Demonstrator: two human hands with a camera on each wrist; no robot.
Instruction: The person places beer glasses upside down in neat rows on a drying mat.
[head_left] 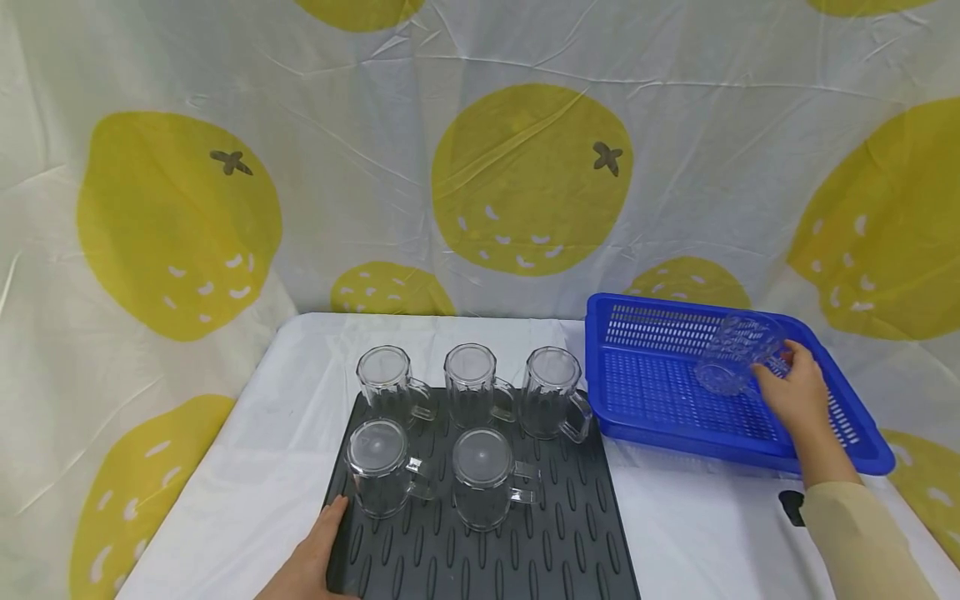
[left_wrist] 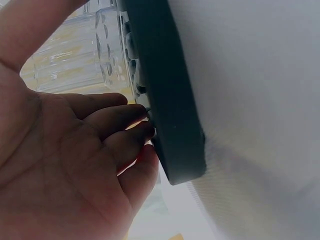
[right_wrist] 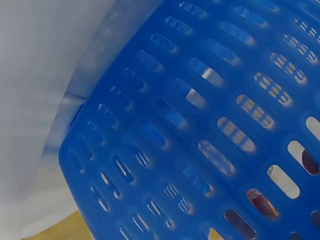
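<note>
In the head view my right hand (head_left: 797, 390) holds a clear glass mug (head_left: 731, 358) by its right side, tilted inside the blue plastic basket (head_left: 637, 423). My left hand (head_left: 315, 554) is at the left edge of a dark ribbed mat (head_left: 555, 533). The left wrist view shows that hand's fingertips against the side of the mat (left_wrist: 167, 100), the fingers loosely bent. On the mat stand a back row of three glass mugs (head_left: 470, 387) and a front row of two mugs (head_left: 482, 483), handles to the right. The basket wall (right_wrist: 165, 115) hides my right hand in the right wrist view.
A white cloth (head_left: 675, 517) covers the table, and a lemon-print curtain (head_left: 360, 192) hangs behind it. The basket stands right of the mat, close to its back right corner. A small black object (head_left: 792, 507) lies beside my right sleeve.
</note>
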